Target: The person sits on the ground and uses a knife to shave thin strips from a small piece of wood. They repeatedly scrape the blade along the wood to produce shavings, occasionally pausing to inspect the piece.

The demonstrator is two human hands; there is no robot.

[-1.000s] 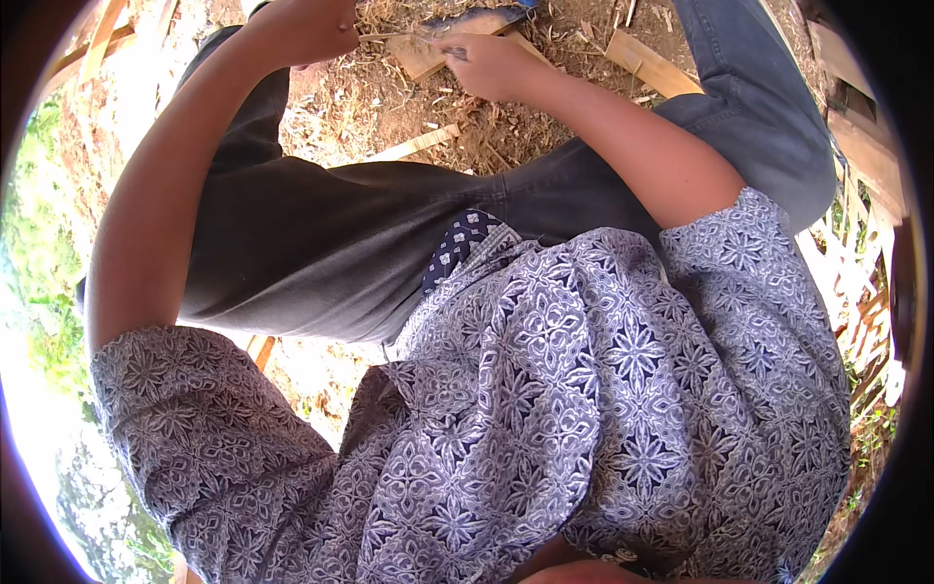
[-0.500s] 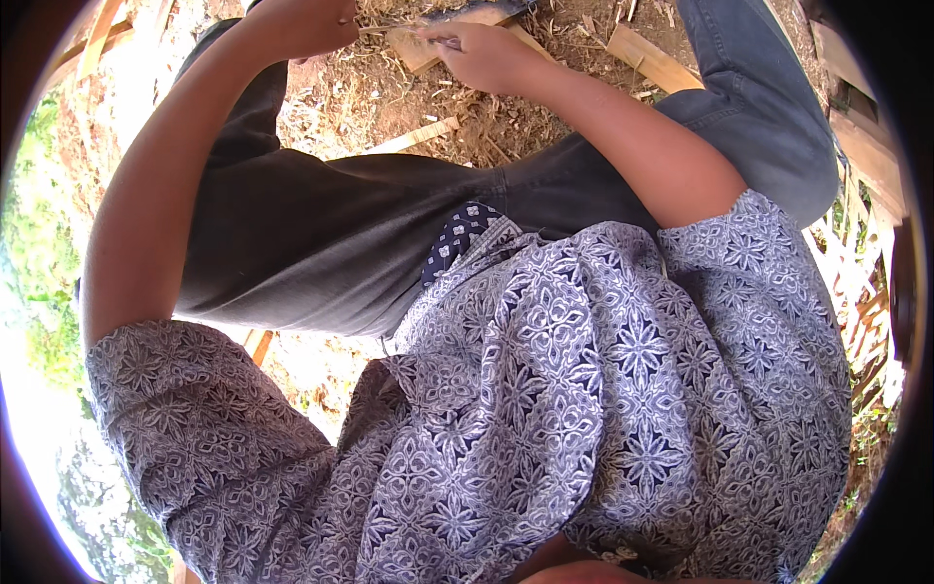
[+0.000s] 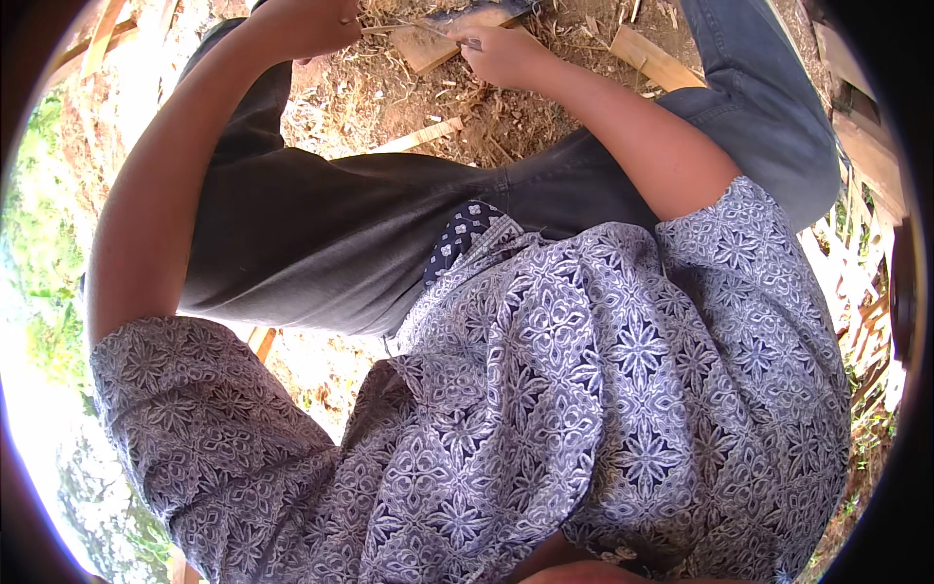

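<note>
At the top left of the head view my left hand (image 3: pixel 306 27) is closed around one end of a thin wooden strip (image 3: pixel 384 28), which points to the right. Across from it, my right hand (image 3: pixel 508 58) grips a slim knife (image 3: pixel 471 44), its narrow blade angled toward the strip's free end. Whether blade and strip touch is too small to tell. Beneath the two tools lies a flat wooden block (image 3: pixel 428 49) on the ground, with a dark object (image 3: pixel 477 14) along its far edge. The upper part of my left hand is cut off by the picture's edge.
My legs in dark trousers (image 3: pixel 321 224) spread around the work spot. Wood shavings cover the brown soil. A pale wooden slat (image 3: pixel 420 135) lies near my lap, and a wider board (image 3: pixel 654 60) rests by my right leg. More planks (image 3: pixel 866 161) stand at the far right.
My right hand has drawn a little to the right with the knife, widening the gap to my left hand. The left hand has barely shifted and still holds the strip.
</note>
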